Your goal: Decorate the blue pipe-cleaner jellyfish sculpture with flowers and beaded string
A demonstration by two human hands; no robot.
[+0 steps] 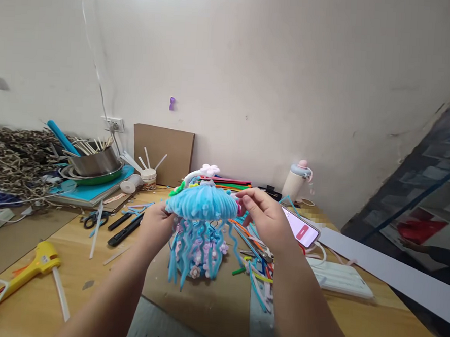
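Observation:
A light-blue jellyfish [202, 201] made of fuzzy pipe cleaners is upright before me, with a ribbed dome and wavy tentacles [183, 255] hanging down. My left hand [155, 230] grips the left rim of the dome, its fingertips partly hidden beneath. At the right rim, my right hand [262, 214] has bent fingers drawn together by a small pink bit; what is between them is too small to make out. A pale pink flower [209, 170] on a white stem shows above the dome. Behind and below the tentacles are small lilac and pink flowers [195, 272].
Loose pipe cleaners [258, 287] lie at right, near a lit phone [301, 228] and a white bottle [297, 180]. A yellow glue gun [44, 259], scissors [92, 220] and a black cutter [124, 233] lie left. A metal bowl [96, 161] holds sticks. Brown cardboard [208, 315] lies underneath.

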